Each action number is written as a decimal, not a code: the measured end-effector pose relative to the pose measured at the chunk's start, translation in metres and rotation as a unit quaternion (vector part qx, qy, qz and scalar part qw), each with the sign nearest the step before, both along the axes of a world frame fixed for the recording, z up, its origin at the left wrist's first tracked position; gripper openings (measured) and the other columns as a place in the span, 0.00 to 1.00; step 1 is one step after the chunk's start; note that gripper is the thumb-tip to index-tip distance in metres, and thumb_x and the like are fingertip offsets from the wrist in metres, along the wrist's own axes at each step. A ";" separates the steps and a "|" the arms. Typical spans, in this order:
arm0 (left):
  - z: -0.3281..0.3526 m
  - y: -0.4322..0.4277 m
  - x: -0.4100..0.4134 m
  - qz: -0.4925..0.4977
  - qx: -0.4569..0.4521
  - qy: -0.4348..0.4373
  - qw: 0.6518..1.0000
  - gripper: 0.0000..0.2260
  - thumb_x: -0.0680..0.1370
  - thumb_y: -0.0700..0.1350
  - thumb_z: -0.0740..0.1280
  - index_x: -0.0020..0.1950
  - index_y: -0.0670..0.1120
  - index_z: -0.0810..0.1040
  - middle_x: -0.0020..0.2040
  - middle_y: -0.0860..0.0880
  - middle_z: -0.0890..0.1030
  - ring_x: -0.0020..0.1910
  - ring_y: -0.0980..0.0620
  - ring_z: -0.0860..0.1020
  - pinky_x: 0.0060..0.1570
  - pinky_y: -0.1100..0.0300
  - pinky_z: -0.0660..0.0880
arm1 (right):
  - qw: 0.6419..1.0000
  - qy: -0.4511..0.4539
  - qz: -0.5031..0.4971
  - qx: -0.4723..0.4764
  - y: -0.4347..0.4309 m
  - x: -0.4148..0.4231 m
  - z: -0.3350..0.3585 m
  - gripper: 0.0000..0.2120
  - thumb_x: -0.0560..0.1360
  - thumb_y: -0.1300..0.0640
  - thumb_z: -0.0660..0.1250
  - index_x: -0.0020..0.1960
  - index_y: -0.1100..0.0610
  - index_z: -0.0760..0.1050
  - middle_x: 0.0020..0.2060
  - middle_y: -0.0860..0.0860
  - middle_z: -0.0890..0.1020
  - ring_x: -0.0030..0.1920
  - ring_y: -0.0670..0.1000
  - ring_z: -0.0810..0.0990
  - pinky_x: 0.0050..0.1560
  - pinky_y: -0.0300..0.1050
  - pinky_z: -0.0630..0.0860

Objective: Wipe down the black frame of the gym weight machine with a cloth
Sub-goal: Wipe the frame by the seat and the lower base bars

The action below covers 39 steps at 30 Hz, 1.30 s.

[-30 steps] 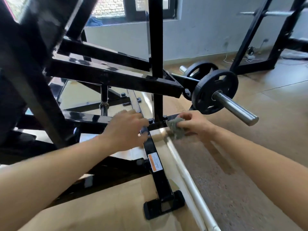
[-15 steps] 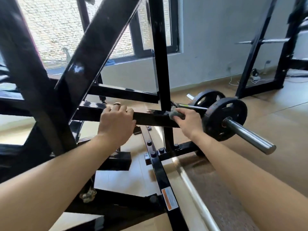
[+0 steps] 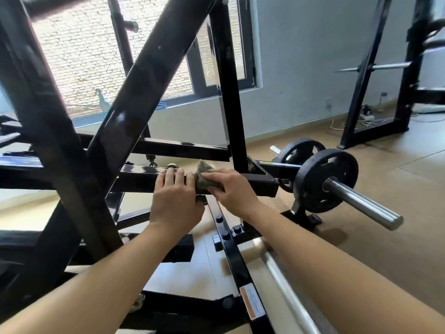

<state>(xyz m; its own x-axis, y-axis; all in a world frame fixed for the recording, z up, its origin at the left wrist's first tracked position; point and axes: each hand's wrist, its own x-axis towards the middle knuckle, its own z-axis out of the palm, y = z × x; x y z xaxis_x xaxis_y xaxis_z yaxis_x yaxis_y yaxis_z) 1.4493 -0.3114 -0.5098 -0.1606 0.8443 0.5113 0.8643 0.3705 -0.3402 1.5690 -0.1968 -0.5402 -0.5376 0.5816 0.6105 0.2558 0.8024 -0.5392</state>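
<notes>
Fingers (image 3: 214,175) of the right hand (image 3: 232,191) lie flat, pressing the cloth (image 3: 203,180) on the bar (image 3: 139,178), which runs left-right; left hand (image 3: 175,203) grips it, touching the cloth's left edge.

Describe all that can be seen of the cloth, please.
The cloth is a small grey-green rag, soft-looking and crumpled. It lies bunched over the top and front face of the black horizontal bar of the frame, with one corner standing up above the bar. The right hand lies over it, its fingers pressing it to the bar, so part is hidden. The left hand, gripping the same bar, sits right beside it; whether they touch is unclear.
</notes>
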 end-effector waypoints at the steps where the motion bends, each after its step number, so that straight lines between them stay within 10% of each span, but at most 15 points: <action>1: -0.001 0.000 0.001 -0.001 -0.002 -0.002 1.000 0.31 0.70 0.55 0.70 0.68 0.38 0.75 0.64 0.37 0.77 0.67 0.35 0.72 0.72 0.41 0.65 | 1.000 -0.006 -0.018 -0.003 0.006 0.009 -0.003 0.17 0.78 0.55 0.70 0.66 0.51 0.80 0.62 0.49 0.82 0.62 0.50 0.77 0.66 0.43 0.71; 13: -0.012 0.004 0.003 0.001 0.017 -0.020 1.000 0.36 0.68 0.55 0.71 0.70 0.36 0.73 0.67 0.34 0.75 0.69 0.32 0.70 0.72 0.38 0.65 | 0.946 0.018 -0.303 -0.112 0.061 0.110 -0.068 0.05 0.76 0.54 0.71 0.46 0.55 0.79 0.43 0.49 0.79 0.44 0.52 0.79 0.40 0.40 0.67; 29: -0.009 0.000 0.000 -0.002 0.000 -0.018 1.000 0.37 0.66 0.52 0.73 0.71 0.38 0.71 0.68 0.37 0.74 0.71 0.34 0.69 0.73 0.40 0.64 | 0.997 0.021 -0.072 0.023 0.005 0.037 -0.030 0.22 0.74 0.61 0.74 0.68 0.57 0.77 0.60 0.55 0.78 0.60 0.54 0.77 0.65 0.49 0.74; 39: -0.019 0.005 -0.008 -0.020 0.023 -0.023 0.999 0.39 0.65 0.56 0.74 0.70 0.37 0.72 0.67 0.35 0.74 0.70 0.32 0.70 0.73 0.38 0.65 | 0.980 -0.030 -0.197 0.011 0.042 0.082 -0.048 0.16 0.76 0.60 0.71 0.63 0.56 0.78 0.58 0.52 0.78 0.55 0.54 0.79 0.58 0.48 0.77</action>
<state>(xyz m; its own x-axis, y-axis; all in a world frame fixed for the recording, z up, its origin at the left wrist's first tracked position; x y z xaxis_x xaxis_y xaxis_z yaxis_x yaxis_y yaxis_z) 1.4415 -0.3062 -0.5286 -0.1520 0.8265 0.5421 0.8933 0.3496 -0.2826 1.6514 -0.1544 -0.5878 -0.3090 0.7376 0.6004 0.5783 0.6469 -0.4971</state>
